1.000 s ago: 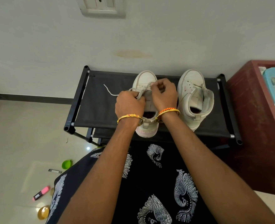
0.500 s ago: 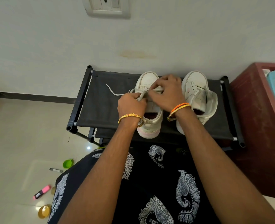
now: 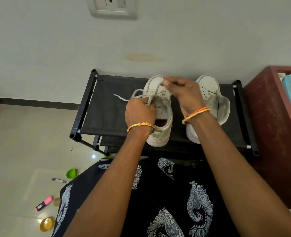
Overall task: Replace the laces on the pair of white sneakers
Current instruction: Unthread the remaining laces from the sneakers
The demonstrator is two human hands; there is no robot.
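**Inspector:** On the black shoe rack (image 3: 110,108), seen from the head camera, two white sneakers stood side by side against the wall, toes pointing away from the wearer. The left sneaker (image 3: 160,106) sat near the middle of the rack's fabric shelf; the right sneaker (image 3: 208,93) stood just beside it, its tongue pulled open.

**Clerk:** And the hands?

**Inspector:** The left hand (image 3: 139,113) was over the near left side of the left sneaker, fingers curled and pinching a greyish lace (image 3: 151,98). The right hand (image 3: 184,94) was raised over the same shoe's toe end, thumb and forefinger pinching another part of that lace. A loop of it bulged to the left, and a loose end trailed onto the shelf.

**Clerk:** Anything on the wrists?

**Inspector:** A gold bangle (image 3: 141,125) on the left wrist, and orange and gold bangles (image 3: 195,113) on the right.

**Clerk:** Surroundings?

**Inspector:** A dark red cabinet (image 3: 275,120) stood just right of the rack. On the floor to the left lay a green cup (image 3: 71,173), a pink marker (image 3: 44,203) and a gold bowl (image 3: 46,224). A switch plate (image 3: 112,7) was on the wall.
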